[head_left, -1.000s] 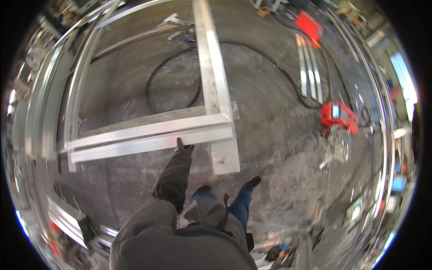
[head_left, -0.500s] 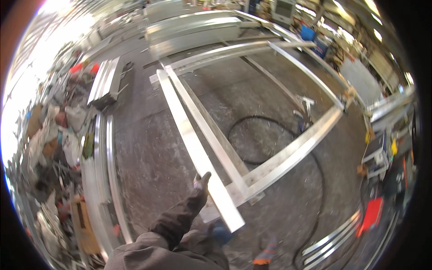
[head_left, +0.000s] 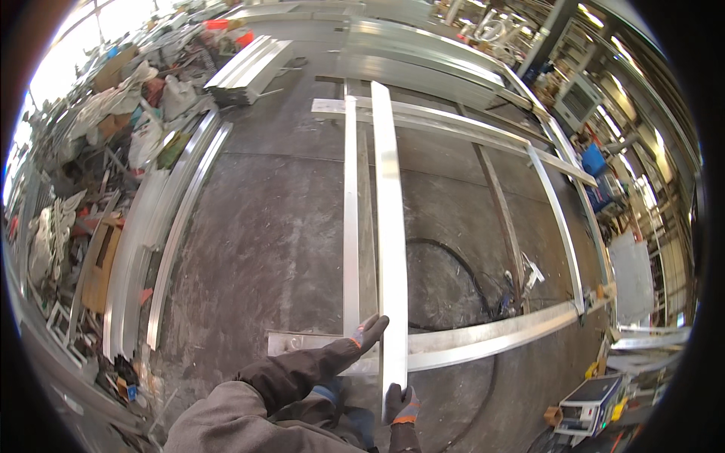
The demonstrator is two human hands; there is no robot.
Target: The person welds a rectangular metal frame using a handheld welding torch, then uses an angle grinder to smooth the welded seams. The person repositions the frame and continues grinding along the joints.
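Observation:
A long silver metal profile [head_left: 390, 196] runs away from me above a metal frame on the floor. My left hand [head_left: 371, 334], in a grey glove with an orange cuff, grips the profile's left edge near its close end. Gloved alike, my right hand [head_left: 401, 404] is closed around the near end; some of its fingers are hidden. Just left of the profile lies a thinner rail [head_left: 351, 219], roughly parallel to it. The frame's near crosspiece [head_left: 483, 337] passes beneath the profile, and its far crosspiece [head_left: 468, 126] lies beyond.
A black hose [head_left: 462, 260] curls on the floor inside the frame. Loose profiles [head_left: 140, 257] lie at left beside a scrap heap [head_left: 151, 143]. Stacked metal panels [head_left: 423, 64] stand at the back. A boxy device [head_left: 593, 404] sits at lower right.
The held profile has moved from left of the thinner rail to its right. My right hand, earlier low and apart from it, now holds its near end. The view has turned.

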